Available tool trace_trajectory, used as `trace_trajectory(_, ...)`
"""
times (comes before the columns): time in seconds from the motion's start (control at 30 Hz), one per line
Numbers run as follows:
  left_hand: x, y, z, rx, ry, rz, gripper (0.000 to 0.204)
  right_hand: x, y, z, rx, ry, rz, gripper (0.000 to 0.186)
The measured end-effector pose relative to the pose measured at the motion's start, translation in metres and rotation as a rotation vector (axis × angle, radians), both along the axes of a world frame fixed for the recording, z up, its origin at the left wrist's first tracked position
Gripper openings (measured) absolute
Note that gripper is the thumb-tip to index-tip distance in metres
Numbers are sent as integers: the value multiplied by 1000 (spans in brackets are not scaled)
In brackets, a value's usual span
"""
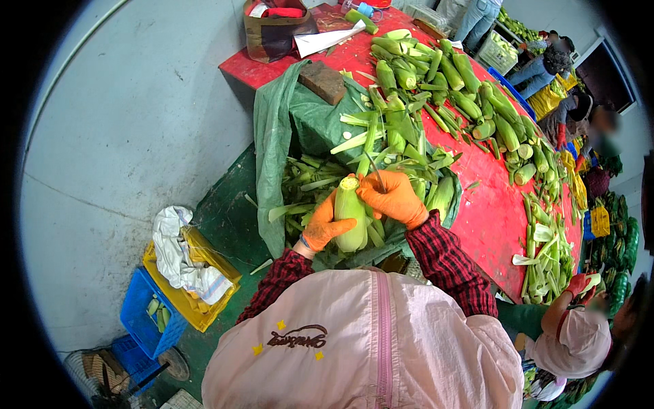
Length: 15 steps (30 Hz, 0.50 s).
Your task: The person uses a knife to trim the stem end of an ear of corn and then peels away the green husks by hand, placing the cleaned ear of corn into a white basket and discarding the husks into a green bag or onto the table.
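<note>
My left hand (325, 223), in an orange glove, is wrapped round a green-husked ear of corn (351, 221) held upright, its cut pale end on top. Beside that end, my right hand (394, 198), gloved in orange too, is closed round a thin, dark-bladed knife (374, 165); its handle is hidden in the fist. Below and around both hands lies a green woven sack (270, 170), full of stripped husks and leaves (310, 178). Loose leaves and more corn lie just beyond my right hand.
On the red table (487, 204), a pile of unpeeled corn (470, 102) stretches to the right. A brown block (322, 82) weighs on the sack's edge. A bag (276, 34) stands behind. Yellow (221, 262) and blue crates (139, 307) sit lower left. Co-workers (575, 334) are along the right.
</note>
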State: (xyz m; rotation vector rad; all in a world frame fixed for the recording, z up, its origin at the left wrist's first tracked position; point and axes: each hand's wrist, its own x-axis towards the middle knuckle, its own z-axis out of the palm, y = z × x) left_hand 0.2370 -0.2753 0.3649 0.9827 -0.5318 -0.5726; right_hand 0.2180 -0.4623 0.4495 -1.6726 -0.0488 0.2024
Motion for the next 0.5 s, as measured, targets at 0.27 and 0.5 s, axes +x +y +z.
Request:
trace_trajectory(0.27, 8, -1, -7, -510, 551, 0, 106, -3, -20, -14, 155, 207, -126, 46)
trace_trajectory(0.5, 41, -28, -6, -326, 582, 255, 85, -30, 4, -57, 109, 316, -1, 63)
